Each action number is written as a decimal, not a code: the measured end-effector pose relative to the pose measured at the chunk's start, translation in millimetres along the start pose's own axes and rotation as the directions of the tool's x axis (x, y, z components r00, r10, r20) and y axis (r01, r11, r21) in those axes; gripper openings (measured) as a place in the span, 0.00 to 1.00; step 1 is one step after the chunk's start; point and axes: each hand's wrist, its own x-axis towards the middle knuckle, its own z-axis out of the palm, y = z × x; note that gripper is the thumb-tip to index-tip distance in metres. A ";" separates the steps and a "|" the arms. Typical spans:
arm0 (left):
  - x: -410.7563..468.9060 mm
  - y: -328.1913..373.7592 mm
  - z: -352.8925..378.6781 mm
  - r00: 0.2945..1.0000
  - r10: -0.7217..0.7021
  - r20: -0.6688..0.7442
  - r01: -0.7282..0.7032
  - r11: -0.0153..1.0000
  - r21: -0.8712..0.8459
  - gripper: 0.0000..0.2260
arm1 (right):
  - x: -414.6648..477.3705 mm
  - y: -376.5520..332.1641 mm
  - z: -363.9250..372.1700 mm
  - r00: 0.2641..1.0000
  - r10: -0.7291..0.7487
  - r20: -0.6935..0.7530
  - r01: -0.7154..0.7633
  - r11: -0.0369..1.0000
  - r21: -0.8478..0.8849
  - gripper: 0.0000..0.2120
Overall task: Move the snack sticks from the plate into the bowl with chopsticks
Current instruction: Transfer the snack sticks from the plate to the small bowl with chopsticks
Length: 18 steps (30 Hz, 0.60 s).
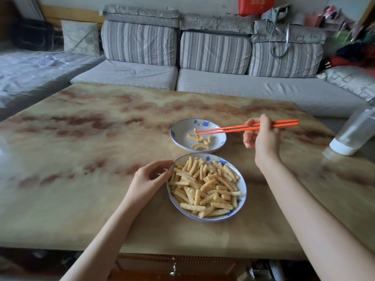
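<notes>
— Step?
— Drop-off, seemingly; right hand [259, 136] clasping chopsticks [239, 128], tips on one snack stick [195, 131] over the bowl [182, 126], centre frame; left hand [150, 177] gripping the plate [242, 185] rim, lower centre.
— Next?
— Probably part tips; then back to the heaped plate.

red bag [256, 5] | pale Chinese characters, seemingly too blurred to read

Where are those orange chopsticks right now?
In the head view the chopsticks are right of centre, gripped by the right hand, tips reaching left over the bowl just beyond the full plate.
</notes>
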 end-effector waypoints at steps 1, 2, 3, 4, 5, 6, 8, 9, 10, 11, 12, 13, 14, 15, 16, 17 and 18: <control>0.0 0.0 -0.2 1.000 0.001 0.001 -0.001 1.000 0.001 0.17 | 0.5 3.2 3.6 1.000 -0.003 0.006 0.004 1.000 -0.023 0.20; 0.0 -0.1 -0.4 1.000 0.001 0.000 -0.001 1.000 0.002 0.18 | 0.6 6.7 6.8 1.000 -0.003 0.018 0.004 0.999 -0.045 0.20; 0.0 -0.2 -0.5 1.000 0.001 -0.001 -0.001 1.000 0.003 0.19 | 0.1 9.4 9.3 1.000 0.000 0.031 0.002 0.998 -0.064 0.20; 0.1 -0.6 -0.5 1.000 0.000 -0.002 0.000 1.000 0.003 0.19 | -0.7 11.7 10.6 0.999 0.006 0.040 -0.003 0.997 -0.078 0.20; 0.2 -0.7 -0.5 1.000 -0.001 -0.003 0.001 1.000 0.003 0.19 | -1.5 12.9 11.1 0.999 0.012 0.044 -0.008 0.996 -0.084 0.21; 0.1 -0.7 -0.4 1.000 -0.001 -0.003 0.001 1.000 0.002 0.19 | -2.3 13.4 10.7 0.999 0.016 0.047 -0.012 0.997 -0.081 0.21; 0.3 -1.0 -0.3 1.000 0.000 -0.002 0.000 1.000 0.005 0.19 | -3.4 13.1 7.0 0.999 0.016 0.045 -0.013 0.997 -0.070 0.20; 0.5 -1.4 -0.4 1.000 -0.002 -0.004 0.002 1.000 0.009 0.18 | -4.1 12.2 4.3 0.999 0.011 0.041 -0.008 0.998 -0.069 0.20; 0.7 -1.8 -0.6 1.000 -0.003 -0.004 0.003 1.000 0.010 0.18 | -5.0 10.9 0.9 0.999 0.005 0.036 -0.002 0.998 -0.069 0.20; 0.9 -2.3 -1.0 1.000 -0.003 -0.003 0.003 1.000 0.010 0.19 | -6.0 9.2 -2.5 1.000 -0.002 0.031 0.004 0.998 -0.066 0.20; 1.1 -2.8 -1.2 1.000 -0.003 -0.001 0.003 1.000 0.007 0.19 | -7.2 7.2 -6.2 1.000 -0.008 0.028 0.009 0.998 -0.060 0.20; 1.2 -3.3 -1.4 1.000 -0.003 0.001 0.003 1.000 0.003 0.20 | -8.5 5.0 -9.9 1.000 -0.011 0.029 0.013 0.998 -0.053 0.20; 1.4 -3.6 -1.1 1.000 -0.002 0.001 0.002 1.000 0.001 0.19 | -10.0 3.0 -13.7 0.999 -0.011 0.037 0.013 0.999 -0.047 0.20; 1.4 -3.7 -0.7 1.000 -0.002 -0.002 0.002 1.000 -0.001 0.18 | -11.6 1.0 -17.2 0.999 -0.007 0.052 0.009 0.999 -0.040 0.20; 1.4 -3.5 0.0 1.000 -0.001 -0.006 0.001 1.000 -0.004 0.16 | -13.3 -0.9 -20.4 0.997 -0.001 0.075 0.003 0.999 -0.034 0.20; 1.4 -3.3 0.3 1.000 0.000 -0.010 0.000 1.000 -0.005 0.15 | -15.4 -2.8 -23.3 0.994 0.005 0.108 -0.002 1.000 -0.029 0.21; 1.3 -2.9 0.5 1.000 0.003 -0.010 -0.003 1.000 -0.005 0.15 | -17.9 -4.6 -25.0 0.989 0.010 0.151 -0.006 1.000 -0.027 0.21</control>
